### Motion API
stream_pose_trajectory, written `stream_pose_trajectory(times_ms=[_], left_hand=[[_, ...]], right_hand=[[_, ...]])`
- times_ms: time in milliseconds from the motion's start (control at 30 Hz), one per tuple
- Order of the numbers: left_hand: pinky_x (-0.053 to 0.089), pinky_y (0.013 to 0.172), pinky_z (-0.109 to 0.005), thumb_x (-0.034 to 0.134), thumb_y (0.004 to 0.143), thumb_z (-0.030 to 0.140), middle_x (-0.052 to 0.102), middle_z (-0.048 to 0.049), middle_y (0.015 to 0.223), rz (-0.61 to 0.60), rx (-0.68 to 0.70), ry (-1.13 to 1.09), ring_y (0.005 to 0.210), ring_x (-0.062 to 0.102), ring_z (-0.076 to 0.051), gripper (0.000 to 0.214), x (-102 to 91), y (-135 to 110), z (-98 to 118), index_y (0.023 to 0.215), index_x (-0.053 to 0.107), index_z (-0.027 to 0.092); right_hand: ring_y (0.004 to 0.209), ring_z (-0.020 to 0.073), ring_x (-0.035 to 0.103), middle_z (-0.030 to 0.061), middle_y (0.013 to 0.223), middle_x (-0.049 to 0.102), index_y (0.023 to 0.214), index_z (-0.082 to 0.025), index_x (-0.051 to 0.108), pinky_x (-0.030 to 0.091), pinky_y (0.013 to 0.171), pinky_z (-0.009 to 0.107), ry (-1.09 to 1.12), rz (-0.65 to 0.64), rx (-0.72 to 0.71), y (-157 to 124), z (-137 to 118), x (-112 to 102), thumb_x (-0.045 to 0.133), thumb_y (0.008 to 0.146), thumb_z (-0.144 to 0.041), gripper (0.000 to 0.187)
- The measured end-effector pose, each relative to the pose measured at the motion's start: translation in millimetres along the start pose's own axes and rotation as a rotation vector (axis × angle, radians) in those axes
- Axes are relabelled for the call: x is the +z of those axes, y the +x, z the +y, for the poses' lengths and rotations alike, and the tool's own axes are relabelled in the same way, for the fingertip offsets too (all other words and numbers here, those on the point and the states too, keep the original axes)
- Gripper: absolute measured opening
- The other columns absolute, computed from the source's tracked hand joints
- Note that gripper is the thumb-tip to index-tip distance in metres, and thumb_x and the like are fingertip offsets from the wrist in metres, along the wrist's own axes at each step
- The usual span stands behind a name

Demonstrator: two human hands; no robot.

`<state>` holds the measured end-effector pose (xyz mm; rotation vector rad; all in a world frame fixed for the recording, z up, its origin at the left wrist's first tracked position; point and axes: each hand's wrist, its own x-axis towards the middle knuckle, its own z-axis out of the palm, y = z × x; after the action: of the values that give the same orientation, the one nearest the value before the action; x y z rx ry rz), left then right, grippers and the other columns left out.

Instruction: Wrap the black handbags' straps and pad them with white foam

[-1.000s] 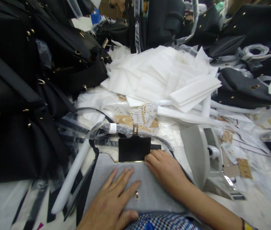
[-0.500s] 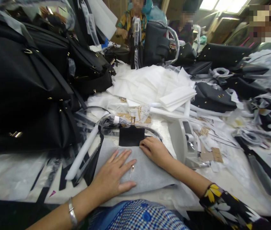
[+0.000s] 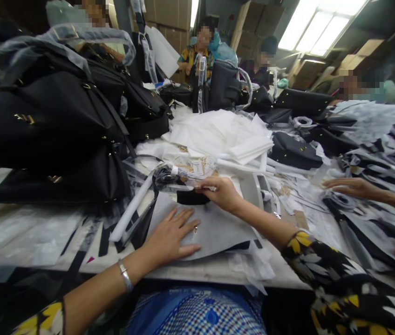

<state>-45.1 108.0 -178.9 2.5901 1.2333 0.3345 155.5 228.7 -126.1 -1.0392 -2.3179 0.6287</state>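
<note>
Your left hand lies flat with its fingers spread on a thin, soft grey sheet over the black leather-like bag, which lies on the pale tabletop directly in front of you. A small gold-coloured metal fitting shows just beside your left fingertips. Your right hand has its fingers bunched together at the upper edge of the bag's smooth black flap; whether they grip it, I cannot tell.

Beyond the flap, the bag's handle is wrapped in clear plastic. A long white foam tube slants along your left, and a grey plastic tape dispenser stands near your right forearm. Farther back lies a heap of white foam sheets, with large black bags piled to its left. At far right, a co-worker's hand reaches in.
</note>
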Motion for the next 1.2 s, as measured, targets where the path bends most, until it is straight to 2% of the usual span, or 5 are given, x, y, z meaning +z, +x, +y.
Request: stream_pose_trajectory(times_ms=[133,300,633,967,1200], left_hand=[[0.026,0.118,-0.056,0.063,0.087,0.057,0.061,-0.0124,0.133,0.040,-0.005,-0.092,0.129,0.053,-0.029,0.060,-2.3,-1,2,0.136,0.055,0.024],[0.030,0.117,-0.056,0.067,0.085,0.054,0.071,-0.0077,0.105,0.121,0.000,-0.142,0.105,0.065,-0.026,0.049,0.5,-3,3,0.120,0.064,0.019],[0.055,0.093,-0.034,0.062,0.094,0.032,0.072,-0.0068,0.109,0.476,0.237,0.078,0.102,0.068,-0.020,0.032,5.6,-25,10,0.124,0.061,0.019],[0.058,0.082,-0.032,0.058,0.096,0.023,0.071,-0.0088,0.106,0.356,0.300,-0.082,0.094,0.068,-0.019,0.020,8.4,-19,8,0.113,0.066,0.015],[0.056,0.081,-0.027,0.055,0.098,0.021,0.072,-0.0060,0.104,0.302,0.290,-0.159,0.092,0.069,-0.016,0.017,9.1,-19,6,0.109,0.067,0.017]], right_hand=[[0.095,0.0173,0.072,0.0060,0.104,0.076,0.107,-0.021,0.074,0.057,0.086,0.030,-0.083,-0.177,-0.318,-63,-20,4,0.054,0.096,-0.016,0.022],[0.114,0.0177,0.067,0.0108,0.120,0.072,0.117,-0.018,0.070,0.055,0.100,0.035,-0.019,-0.175,-0.345,-96,-9,24,0.048,0.096,-0.008,0.032],[0.110,0.0181,0.069,0.0092,0.116,0.074,0.114,-0.018,0.073,0.057,0.099,0.033,0.112,-0.118,-0.262,-102,-3,36,0.055,0.095,-0.012,0.026],[0.107,0.0167,0.070,0.0055,0.111,0.075,0.112,-0.021,0.072,0.055,0.099,0.031,0.075,-0.137,-0.227,-103,-2,41,0.050,0.098,-0.013,0.028],[0.094,0.0139,0.064,0.0025,0.103,0.072,0.096,-0.020,0.073,0.049,0.083,0.023,-0.216,-0.430,-0.398,-65,-13,22,0.059,0.096,-0.018,0.014]])
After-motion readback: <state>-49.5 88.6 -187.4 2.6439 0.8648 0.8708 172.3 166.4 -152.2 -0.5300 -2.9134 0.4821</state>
